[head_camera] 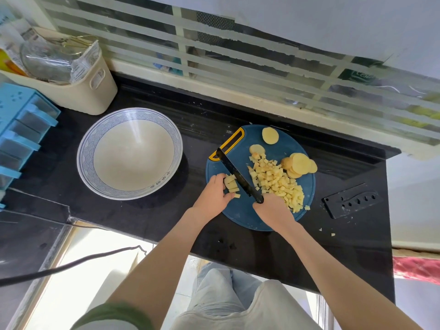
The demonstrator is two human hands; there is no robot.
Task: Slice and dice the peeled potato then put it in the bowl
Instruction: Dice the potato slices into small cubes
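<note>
Potato is in three states on the round blue cutting board (240, 215). Pale yellow dice pile (276, 182) runs from mid-board toward the right edge. Stack of uncut round slices (300, 166) overlaps at the pile's far right; two single slices sit apart, one (270, 135) near the far rim, one (257, 149) at the pile's far end. Small bundle of cut strips (231, 184) sits at the board's left edge, pinched by the left hand (215, 194). Black knife (238, 175) lies diagonally between bundle and pile, handle gripped in the right hand (271, 210). Stray bits (332, 234) lie on the bench (142, 217) right of the board. Bowl (86, 148): white, blue-patterned rim, upright, left of the board, not touching it.
</note>
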